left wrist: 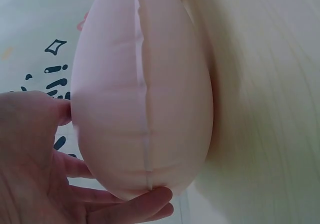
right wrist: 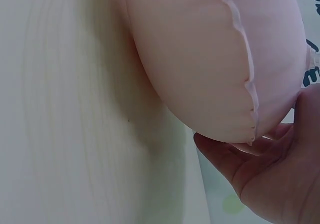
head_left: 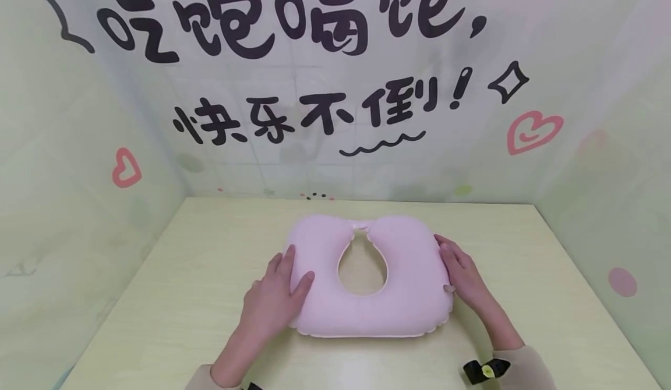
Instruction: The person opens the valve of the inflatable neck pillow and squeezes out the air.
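Note:
A puffed-up pink neck pillow (head_left: 325, 314) lies on the table, its teardrop opening facing up and its two ends nearly meeting at the far side. My left hand (head_left: 272, 297) holds its left side, thumb on the upper face. Seen from the left wrist, the fingers (left wrist: 135, 206) of that hand bend around the pillow's rounded side, across the seam. At the right side my right hand (head_left: 466, 273) grips the edge beside a small tab (head_left: 449, 289). The right wrist view shows its fingers (right wrist: 220, 151) against the side, near the puckered seam.
The pale wood-grain table (head_left: 199, 297) is enclosed by printed cloth walls. The back wall (head_left: 293, 87) carries large black lettering, and hearts and coloured dots mark the cloth. A black strap (head_left: 484, 371) is on the right wrist by the beige sleeve (head_left: 524, 372).

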Available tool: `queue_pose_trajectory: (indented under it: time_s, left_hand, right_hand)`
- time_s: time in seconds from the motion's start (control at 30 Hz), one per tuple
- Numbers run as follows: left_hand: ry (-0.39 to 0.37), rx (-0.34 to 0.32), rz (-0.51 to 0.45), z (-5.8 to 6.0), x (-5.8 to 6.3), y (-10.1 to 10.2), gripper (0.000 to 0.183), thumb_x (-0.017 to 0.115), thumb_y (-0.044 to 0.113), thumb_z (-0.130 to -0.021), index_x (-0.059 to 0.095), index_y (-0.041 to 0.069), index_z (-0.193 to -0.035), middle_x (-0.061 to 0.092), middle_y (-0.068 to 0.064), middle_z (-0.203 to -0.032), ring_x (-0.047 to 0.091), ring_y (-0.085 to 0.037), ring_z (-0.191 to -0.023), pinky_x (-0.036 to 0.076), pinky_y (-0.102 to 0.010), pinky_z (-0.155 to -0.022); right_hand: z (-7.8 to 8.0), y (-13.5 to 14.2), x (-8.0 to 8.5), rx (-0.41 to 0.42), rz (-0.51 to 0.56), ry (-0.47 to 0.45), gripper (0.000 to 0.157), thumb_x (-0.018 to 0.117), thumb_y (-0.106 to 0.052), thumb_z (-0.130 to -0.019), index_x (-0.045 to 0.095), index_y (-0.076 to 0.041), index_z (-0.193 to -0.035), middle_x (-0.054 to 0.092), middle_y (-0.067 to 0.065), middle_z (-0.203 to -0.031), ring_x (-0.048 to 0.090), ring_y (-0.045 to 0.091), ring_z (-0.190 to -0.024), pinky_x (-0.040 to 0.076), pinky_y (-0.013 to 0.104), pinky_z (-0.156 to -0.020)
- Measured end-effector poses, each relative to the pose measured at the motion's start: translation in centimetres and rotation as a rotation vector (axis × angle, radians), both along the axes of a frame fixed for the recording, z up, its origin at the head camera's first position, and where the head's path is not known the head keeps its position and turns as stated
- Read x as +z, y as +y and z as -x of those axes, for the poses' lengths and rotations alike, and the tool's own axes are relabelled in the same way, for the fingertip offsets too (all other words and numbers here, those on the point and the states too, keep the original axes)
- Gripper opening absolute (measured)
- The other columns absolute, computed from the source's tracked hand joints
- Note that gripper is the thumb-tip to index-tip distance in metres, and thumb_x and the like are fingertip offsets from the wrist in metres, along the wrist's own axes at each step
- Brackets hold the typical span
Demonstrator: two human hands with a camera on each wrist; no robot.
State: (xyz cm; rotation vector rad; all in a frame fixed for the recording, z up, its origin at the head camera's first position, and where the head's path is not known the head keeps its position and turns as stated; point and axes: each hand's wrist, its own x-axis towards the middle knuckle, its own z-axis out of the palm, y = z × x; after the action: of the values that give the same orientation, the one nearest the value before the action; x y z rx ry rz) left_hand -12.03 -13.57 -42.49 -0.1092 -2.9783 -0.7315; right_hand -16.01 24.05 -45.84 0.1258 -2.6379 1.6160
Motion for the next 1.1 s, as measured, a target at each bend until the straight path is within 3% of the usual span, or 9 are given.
queue_pose_trajectory:
  time_s: [0.23,0.4,0.6,0.73,0.93,1.1]
  left_hand:
    - [-0.004,0.002,0.065,0.2,0.8,-0.4,0.071,0.049,0.052,-0.105,0.041,0.005,-0.156,0.050,-0.028,-0.147,0.064,-0.057,-0.101,0.053,-0.067,-0.075]
    - [0.051,0.011,0.072,1.1,1.5,-1.1,0.067,0.047,0.049,-0.106,0.042,0.003,-0.155,0.047,-0.028,-0.150,0.058,-0.053,-0.119,0.050,-0.073,-0.082]
    - [0.133,0.002,0.084,2.3,1.9,-0.6,0.068,0.051,0.049,-0.105,0.045,0.003,-0.154,0.044,-0.027,-0.153,0.046,-0.049,-0.135,0.048,-0.071,-0.091]
    - [0.200,-0.063,0.113,2.9,1.9,0.2,0.069,0.056,0.049,-0.102,0.048,0.002,-0.151,0.042,-0.029,-0.154,0.038,-0.053,-0.140,0.041,-0.070,-0.101]
    - [0.271,-0.229,0.157,3.3,1.2,1.4,0.063,0.057,0.047,-0.102,0.052,0.008,-0.151,0.041,-0.019,-0.159,0.027,-0.049,-0.148,0.025,-0.071,-0.113]
    - [0.286,-0.316,0.205,3.3,0.6,2.2,0.060,0.055,0.049,-0.102,0.053,0.014,-0.151,0.041,-0.013,-0.160,0.024,-0.046,-0.151,0.023,-0.071,-0.114]
  right_hand:
    - [-0.6,0.7,0.6,0.009,-0.023,0.026,0.054,0.029,-0.030,-0.115,0.038,0.007,-0.153,0.041,0.033,-0.152,0.047,0.053,-0.134,0.043,0.061,-0.105]
    - [-1.8,0.9,1.6,-0.044,-0.139,0.196,0.043,0.049,-0.023,-0.110,0.053,0.004,-0.144,0.050,0.029,-0.147,0.051,0.049,-0.131,0.045,0.064,-0.101]
    - [-3.2,0.0,2.2,-0.043,-0.243,0.346,0.040,0.068,-0.015,-0.100,0.059,0.001,-0.136,0.061,0.018,-0.133,0.061,0.037,-0.112,0.055,0.050,-0.082]
    - [-4.2,-0.6,2.4,-0.042,-0.272,0.395,0.046,0.077,-0.012,-0.092,0.060,0.000,-0.134,0.065,0.012,-0.125,0.061,0.028,-0.101,0.055,0.038,-0.075]
    - [-5.5,-1.1,2.1,-0.036,-0.393,0.467,0.069,0.089,-0.015,-0.080,0.056,-0.004,-0.140,0.062,0.007,-0.125,0.059,0.020,-0.099,0.055,0.035,-0.071]
    - [-5.9,-1.3,1.5,-0.035,-0.471,0.533,0.066,0.091,-0.015,-0.076,0.061,-0.005,-0.133,0.062,0.007,-0.123,0.061,0.020,-0.099,0.056,0.033,-0.068]
